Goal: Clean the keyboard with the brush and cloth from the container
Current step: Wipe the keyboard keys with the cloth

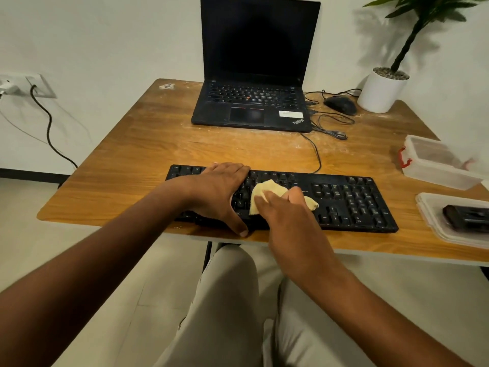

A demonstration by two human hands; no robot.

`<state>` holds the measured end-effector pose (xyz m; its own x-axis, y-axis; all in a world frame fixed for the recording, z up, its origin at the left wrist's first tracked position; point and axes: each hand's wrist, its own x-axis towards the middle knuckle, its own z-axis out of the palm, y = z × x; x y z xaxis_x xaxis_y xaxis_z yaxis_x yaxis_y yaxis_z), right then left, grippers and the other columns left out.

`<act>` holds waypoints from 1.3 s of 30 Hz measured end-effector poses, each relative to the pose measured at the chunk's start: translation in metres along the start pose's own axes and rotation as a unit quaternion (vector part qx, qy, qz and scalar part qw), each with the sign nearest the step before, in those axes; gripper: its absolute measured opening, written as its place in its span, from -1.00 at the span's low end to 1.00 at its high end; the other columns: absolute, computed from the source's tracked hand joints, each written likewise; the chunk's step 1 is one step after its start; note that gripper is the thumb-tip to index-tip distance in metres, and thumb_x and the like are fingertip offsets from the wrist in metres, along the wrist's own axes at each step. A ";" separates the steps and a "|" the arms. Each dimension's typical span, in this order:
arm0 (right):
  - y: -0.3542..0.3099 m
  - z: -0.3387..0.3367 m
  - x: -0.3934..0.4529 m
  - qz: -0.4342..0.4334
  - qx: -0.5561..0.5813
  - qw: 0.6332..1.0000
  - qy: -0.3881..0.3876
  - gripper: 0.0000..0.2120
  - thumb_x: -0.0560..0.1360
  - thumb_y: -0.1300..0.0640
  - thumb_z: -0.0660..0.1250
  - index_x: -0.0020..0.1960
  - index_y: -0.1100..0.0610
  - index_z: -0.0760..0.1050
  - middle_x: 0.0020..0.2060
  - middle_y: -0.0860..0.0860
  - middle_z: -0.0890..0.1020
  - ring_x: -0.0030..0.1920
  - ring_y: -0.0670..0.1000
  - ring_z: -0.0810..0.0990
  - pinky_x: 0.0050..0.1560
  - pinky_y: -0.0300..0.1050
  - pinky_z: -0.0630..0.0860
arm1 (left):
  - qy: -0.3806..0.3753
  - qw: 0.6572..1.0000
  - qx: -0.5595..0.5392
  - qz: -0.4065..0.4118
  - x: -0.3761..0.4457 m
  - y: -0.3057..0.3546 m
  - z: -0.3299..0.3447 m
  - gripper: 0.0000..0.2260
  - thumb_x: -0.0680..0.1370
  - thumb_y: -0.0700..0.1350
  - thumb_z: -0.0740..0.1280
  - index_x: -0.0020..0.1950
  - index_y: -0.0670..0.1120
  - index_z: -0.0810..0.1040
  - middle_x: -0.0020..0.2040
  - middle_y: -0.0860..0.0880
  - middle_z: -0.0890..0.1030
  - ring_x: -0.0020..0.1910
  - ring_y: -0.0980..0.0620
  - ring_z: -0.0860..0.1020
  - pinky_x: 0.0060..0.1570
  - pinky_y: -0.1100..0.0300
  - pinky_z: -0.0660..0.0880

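Counts: one external keyboard (352, 200), black, lying along the near edge of the wooden table (148, 144); one yellow cloth (267, 192); two hands; one laptop (254, 102), lid open, screen dark, at the far centre; one mouse (340, 104) just right of the laptop with its cable looped beside it; one white plant pot (379, 92) at the far right corner; two clear plastic pieces on the right side. Left hand (219, 192) lies flat on the left half of the keyboard, fingers together reaching its far edge, thumb spread out over the near edge, gripping nothing. Right hand (288, 218) is on the middle of the keyboard, fingers curled down and pressing the bunched cloth against the keys; cloth ends stick out left and right of the fingers. Containers: the far one on the right is a clear container (434, 165) with a red clip on its left side; contents too blurred to tell. Nearer, at the right edge, a shallow clear lid or tray (434, 223) holds one dark object (465, 218), possibly the brush, cannot confirm. Wall socket (39, 84) at far left with a black cable hanging down.
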<state>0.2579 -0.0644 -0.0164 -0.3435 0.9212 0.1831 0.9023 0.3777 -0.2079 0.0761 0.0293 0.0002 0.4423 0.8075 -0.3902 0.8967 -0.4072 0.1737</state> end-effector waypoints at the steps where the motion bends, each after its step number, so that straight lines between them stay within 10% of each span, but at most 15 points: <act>1: -0.003 -0.003 -0.010 -0.009 0.001 1.000 -0.013 -0.53 0.47 0.43 0.21 0.34 0.17 0.52 0.10 0.05 0.57 0.07 0.09 0.40 -0.13 0.03 0.58 | 0.000 1.000 0.001 -0.001 0.000 0.000 0.000 0.25 0.35 0.39 0.51 0.68 0.00 -0.28 0.70 0.00 -0.19 0.66 -0.03 -0.23 0.58 0.03 -0.27; 6: 0.000 -0.031 -0.030 0.002 0.134 0.990 -0.046 -0.56 0.57 0.36 0.29 0.36 0.01 0.56 -0.04 -0.30 0.38 0.08 0.02 0.47 0.04 0.03 0.58 | 0.006 1.000 0.002 0.000 0.000 0.001 0.001 0.25 0.34 0.38 0.53 0.69 -0.01 -0.26 0.70 0.00 -0.16 0.66 -0.04 -0.20 0.60 -0.01 -0.24; 11: 0.035 -0.027 0.042 0.043 0.082 0.990 0.109 -0.52 0.56 0.47 0.20 0.32 0.09 0.61 0.17 0.01 0.67 0.23 0.11 0.51 0.24 -0.02 0.53 | 0.005 1.000 -0.009 0.003 -0.002 0.001 -0.001 0.25 0.35 0.37 0.53 0.69 0.00 -0.26 0.70 -0.01 -0.16 0.66 -0.04 -0.20 0.58 0.00 -0.25; 29: 0.003 -0.050 -0.030 0.065 -0.006 0.993 -0.101 -0.40 0.59 0.37 0.15 0.56 -0.05 0.32 0.34 -0.03 0.46 0.28 0.02 0.41 0.21 -0.09 0.50 | 0.003 1.000 -0.001 0.003 0.002 -0.001 0.002 0.25 0.35 0.39 0.51 0.68 0.00 -0.29 0.70 0.01 -0.19 0.66 -0.01 -0.22 0.60 -0.05 -0.32; 35: 0.038 -0.070 0.017 0.132 0.089 0.985 0.065 -0.48 0.58 0.47 0.22 0.38 0.04 0.58 0.18 0.10 0.68 -0.21 0.00 0.62 -0.01 -0.04 0.66 | 0.000 1.000 -0.005 0.005 -0.001 0.000 0.000 0.25 0.36 0.39 0.51 0.68 0.00 -0.29 0.70 0.01 -0.19 0.66 -0.01 -0.23 0.60 -0.06 -0.31; 39: 0.053 -0.036 0.049 0.091 0.044 0.994 0.052 -0.51 0.53 0.51 0.24 0.34 0.14 0.58 0.19 0.16 0.63 0.10 0.15 0.60 0.24 0.10 0.58 | -0.003 1.000 -0.003 0.004 -0.002 0.001 -0.001 0.24 0.36 0.39 0.50 0.68 -0.01 -0.30 0.70 0.00 -0.20 0.66 -0.01 -0.23 0.60 -0.06 -0.31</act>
<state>0.2984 -0.0029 0.0159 -0.1437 0.9619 0.2326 0.9193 0.2167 -0.3285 0.0764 0.0274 0.0020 0.4499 0.8018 -0.3933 0.8929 -0.4112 0.1833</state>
